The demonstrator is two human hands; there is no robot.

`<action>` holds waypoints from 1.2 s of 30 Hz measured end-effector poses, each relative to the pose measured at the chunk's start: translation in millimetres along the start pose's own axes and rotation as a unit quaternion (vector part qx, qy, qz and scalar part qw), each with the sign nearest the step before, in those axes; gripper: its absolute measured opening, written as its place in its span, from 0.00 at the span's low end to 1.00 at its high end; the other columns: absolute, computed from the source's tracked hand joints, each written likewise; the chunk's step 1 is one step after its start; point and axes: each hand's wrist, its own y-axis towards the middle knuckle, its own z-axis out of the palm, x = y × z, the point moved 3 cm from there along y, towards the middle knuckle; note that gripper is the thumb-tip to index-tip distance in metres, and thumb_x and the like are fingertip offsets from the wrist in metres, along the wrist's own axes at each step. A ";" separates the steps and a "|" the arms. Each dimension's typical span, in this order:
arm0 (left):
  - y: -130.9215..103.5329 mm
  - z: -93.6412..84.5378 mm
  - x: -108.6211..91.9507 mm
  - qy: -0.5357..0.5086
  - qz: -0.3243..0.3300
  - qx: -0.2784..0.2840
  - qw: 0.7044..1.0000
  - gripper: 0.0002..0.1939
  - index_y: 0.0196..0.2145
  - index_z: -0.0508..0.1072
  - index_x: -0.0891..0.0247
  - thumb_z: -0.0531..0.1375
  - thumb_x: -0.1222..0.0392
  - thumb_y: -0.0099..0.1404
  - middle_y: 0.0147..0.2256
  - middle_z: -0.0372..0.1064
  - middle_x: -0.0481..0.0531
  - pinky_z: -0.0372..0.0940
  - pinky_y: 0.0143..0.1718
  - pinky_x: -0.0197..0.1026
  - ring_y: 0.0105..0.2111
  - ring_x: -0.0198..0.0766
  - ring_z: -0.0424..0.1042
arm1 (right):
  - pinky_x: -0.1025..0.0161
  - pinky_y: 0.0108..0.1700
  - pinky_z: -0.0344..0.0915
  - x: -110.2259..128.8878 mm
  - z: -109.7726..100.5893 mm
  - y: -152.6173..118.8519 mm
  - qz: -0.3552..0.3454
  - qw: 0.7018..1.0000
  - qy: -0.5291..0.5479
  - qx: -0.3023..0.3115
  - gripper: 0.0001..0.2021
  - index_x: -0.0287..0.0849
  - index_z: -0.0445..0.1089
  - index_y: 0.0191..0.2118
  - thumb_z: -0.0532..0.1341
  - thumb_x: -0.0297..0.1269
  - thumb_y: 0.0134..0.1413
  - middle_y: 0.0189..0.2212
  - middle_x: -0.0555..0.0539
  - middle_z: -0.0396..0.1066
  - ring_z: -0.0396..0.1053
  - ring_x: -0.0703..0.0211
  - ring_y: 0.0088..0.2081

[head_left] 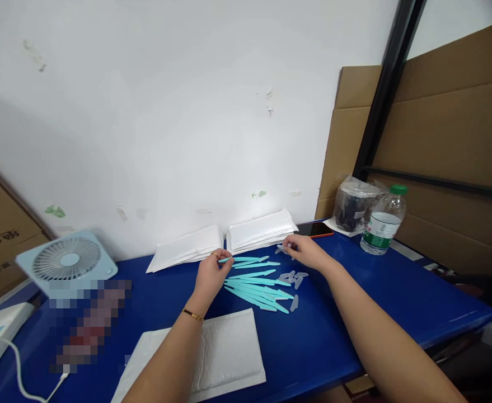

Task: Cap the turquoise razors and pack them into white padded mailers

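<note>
Several turquoise eyebrow razors [256, 291] lie fanned out on the blue table, blades pointing right. My left hand [212, 274] is at their upper left, thumb and fingers pinched on the handle end of one eyebrow razor [241, 259]. To the right, my right hand [307, 251] has its fingertips closed on a small translucent blade cap [281, 248], partly hidden by the fingers. More translucent caps [299, 280] lie loose by the razor tips. Beneath my left forearm is a white bubble mailer [233, 347].
Two stacks of white mailers [187, 246] rest against the wall. Behind my right hand lies a phone [315, 229]. A green-capped water bottle [383, 224] and a plastic-wrapped dark object [350, 207] stand at the right. A light-blue fan [69, 260] and a white cable [17, 358] are at the left.
</note>
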 end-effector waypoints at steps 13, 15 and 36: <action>1.4 8.5 -0.2 -0.538 -0.145 0.013 0.831 0.16 0.36 0.71 0.62 0.67 0.57 0.49 0.33 0.68 0.47 0.62 0.33 0.32 0.33 0.31 0.69 | 0.66 0.28 0.61 16.3 11.8 2.7 0.016 0.979 0.191 -0.075 0.17 0.42 0.66 0.44 0.59 0.45 0.50 0.26 0.51 0.65 0.64 0.64 0.24; -0.1 10.9 -2.7 -0.557 -0.163 0.021 0.814 0.18 0.37 0.70 0.61 0.67 0.58 0.49 0.33 0.68 0.47 0.63 0.33 0.33 0.33 0.30 0.70 | 0.66 0.29 0.63 21.6 17.2 3.4 0.018 0.966 0.251 -0.063 0.17 0.41 0.66 0.42 0.60 0.46 0.49 0.25 0.51 0.65 0.66 0.63 0.25; -10.8 23.5 -10.4 -0.160 0.015 0.146 0.976 0.12 0.39 0.73 0.64 0.57 0.57 0.58 0.29 0.72 0.52 0.65 0.34 0.38 0.31 0.37 0.71 | 0.68 0.24 0.64 40.7 35.7 0.6 0.058 0.915 0.400 0.021 0.16 0.37 0.71 0.30 0.64 0.48 0.45 0.22 0.49 0.71 0.68 0.65 0.21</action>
